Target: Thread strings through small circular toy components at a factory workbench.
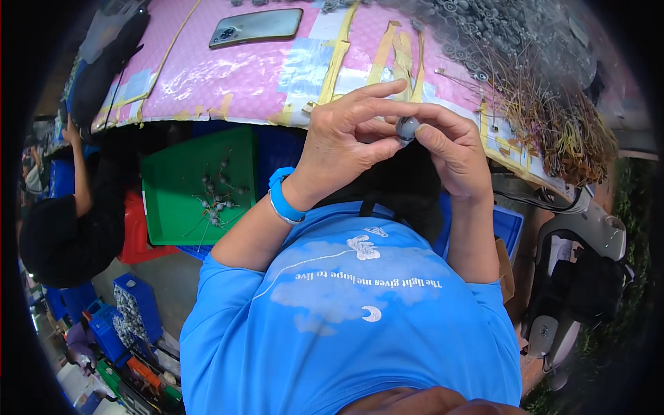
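Note:
A small grey round part with a darker, glossy face is held up in front of the pink-covered table's near edge. My right hand pinches it between thumb and bent forefinger. From the other side, my left hand closes thumb and fingertips against it, with a blue band on that wrist. Below and left of my left hand, a green tray holds several similar grey parts with thin wires. What lies behind my fingers is hidden.
A phone lies on the pink table cover. Grey parts are heaped at the far right, beside a bundle of thin wires. Another person in black is at the left, near blue crates. A scooter stands at right.

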`<state>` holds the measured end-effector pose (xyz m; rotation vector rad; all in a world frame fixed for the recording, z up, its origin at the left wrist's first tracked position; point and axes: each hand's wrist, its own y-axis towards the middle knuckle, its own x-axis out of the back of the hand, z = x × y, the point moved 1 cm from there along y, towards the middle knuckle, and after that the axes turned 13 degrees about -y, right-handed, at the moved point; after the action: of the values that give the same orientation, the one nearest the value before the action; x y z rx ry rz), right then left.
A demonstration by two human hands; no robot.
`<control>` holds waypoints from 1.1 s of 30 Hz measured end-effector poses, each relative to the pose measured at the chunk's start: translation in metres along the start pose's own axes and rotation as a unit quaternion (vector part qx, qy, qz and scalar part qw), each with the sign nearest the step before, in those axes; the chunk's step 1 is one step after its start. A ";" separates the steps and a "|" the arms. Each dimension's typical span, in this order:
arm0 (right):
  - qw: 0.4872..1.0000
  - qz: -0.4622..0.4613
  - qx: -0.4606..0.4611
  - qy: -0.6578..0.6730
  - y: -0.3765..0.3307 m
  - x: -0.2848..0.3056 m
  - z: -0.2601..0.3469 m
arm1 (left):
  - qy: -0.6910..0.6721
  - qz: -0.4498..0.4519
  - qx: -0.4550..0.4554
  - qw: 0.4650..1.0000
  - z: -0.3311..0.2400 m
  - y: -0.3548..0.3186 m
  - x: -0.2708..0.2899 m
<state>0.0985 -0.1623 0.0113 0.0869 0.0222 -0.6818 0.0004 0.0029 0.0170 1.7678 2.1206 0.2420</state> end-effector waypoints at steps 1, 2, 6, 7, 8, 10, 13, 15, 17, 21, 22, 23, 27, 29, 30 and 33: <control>0.999 0.022 0.009 0.039 0.001 0.000 -0.003 | -0.001 -0.001 0.001 1.000 0.002 0.000 0.000; 0.999 0.021 0.006 0.039 0.001 -0.001 -0.004 | 0.006 0.000 -0.007 1.000 0.003 0.000 -0.001; 0.990 0.026 0.026 0.134 0.003 -0.008 -0.008 | -0.014 -0.023 -0.027 0.999 0.002 -0.002 -0.007; 0.988 0.009 0.036 0.147 0.003 -0.008 -0.010 | -0.015 -0.023 -0.025 0.999 -0.001 -0.002 -0.010; 0.987 0.014 0.035 0.153 0.006 -0.008 -0.010 | -0.017 -0.032 -0.014 0.999 -0.006 -0.001 -0.012; 0.986 -0.020 0.017 0.166 0.006 -0.012 -0.011 | -0.018 -0.041 -0.005 0.999 -0.008 -0.001 -0.015; 0.981 -0.062 0.000 0.182 0.008 -0.023 -0.012 | -0.022 -0.058 0.001 0.998 -0.003 0.000 -0.015; 0.979 -0.073 0.001 0.188 0.005 -0.028 -0.010 | 0.046 -0.091 -0.028 0.994 0.005 -0.002 -0.009; 0.985 -0.124 0.040 0.115 0.002 -0.031 -0.007 | 0.051 -0.085 -0.039 0.994 0.004 -0.005 -0.003; 0.994 -0.057 0.075 -0.049 -0.008 -0.017 -0.002 | 0.054 -0.084 -0.072 0.992 -0.007 -0.009 0.004; 0.994 -0.057 0.075 -0.050 -0.009 -0.018 0.001 | 0.056 -0.068 -0.066 0.994 -0.009 -0.011 0.006; 0.991 -0.057 0.096 -0.070 -0.010 -0.019 0.005 | 0.059 -0.052 -0.061 0.995 -0.012 -0.013 0.008; 0.980 -0.029 0.155 -0.119 -0.010 -0.020 0.013 | 0.107 0.000 -0.048 0.993 -0.025 -0.021 0.012; 0.980 -0.004 0.152 -0.132 -0.009 -0.016 0.015 | 0.149 0.037 -0.098 0.983 -0.027 -0.025 0.014; 0.978 0.021 0.147 -0.144 -0.008 -0.016 0.015 | 0.149 0.038 -0.099 0.983 -0.029 -0.028 0.014; 0.984 0.047 0.142 -0.099 -0.003 -0.018 0.011 | 0.114 0.018 -0.067 0.991 -0.031 -0.037 0.016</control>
<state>0.0826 -0.1543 0.0225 0.2932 -0.2699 -0.5923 -0.0471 0.0142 0.0293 1.7734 2.1691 0.6077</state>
